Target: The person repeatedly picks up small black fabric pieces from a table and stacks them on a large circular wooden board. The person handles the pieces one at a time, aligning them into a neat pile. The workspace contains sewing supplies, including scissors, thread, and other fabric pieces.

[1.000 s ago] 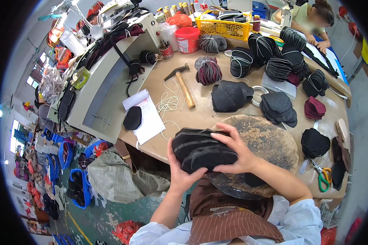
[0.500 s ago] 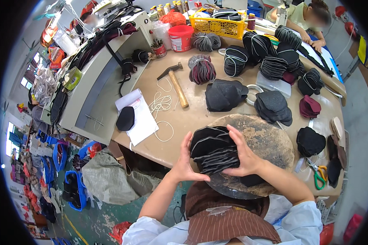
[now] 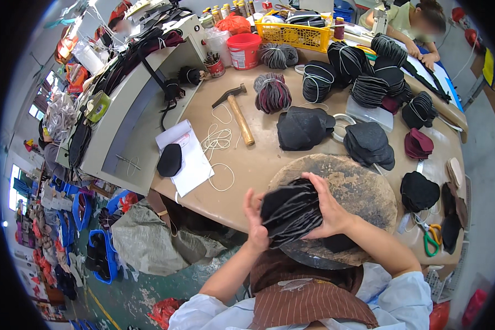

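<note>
Between my two hands is a thick stack of black cut fabric pieces (image 3: pixel 291 214), their pale edges showing in layers. My right hand (image 3: pixel 330 212) grips the stack's right side, fingers along the top and thumb low down. Against its left side presses my left hand (image 3: pixel 256 223), the fingers bent and partly raised at the far end. The stack is held above the near left part of a worn round wooden block (image 3: pixel 363 187). Below my right wrist, a black piece (image 3: pixel 338 242) lies on the block, partly hidden.
Beyond the block lie loose dark stacks (image 3: pixel 305 128) and tied bundles (image 3: pixel 317 81). A hammer (image 3: pixel 241 118), white cord (image 3: pixel 217 140) and a paper pad (image 3: pixel 191 168) are at left. Scissors (image 3: pixel 432 239) lie at right. A co-worker's hands (image 3: pixel 429 56) are at the far right.
The stack has turned and tilted between my hands and come slightly nearer to me. My left hand has shifted, its thumb no longer stretched along the stack's near edge.
</note>
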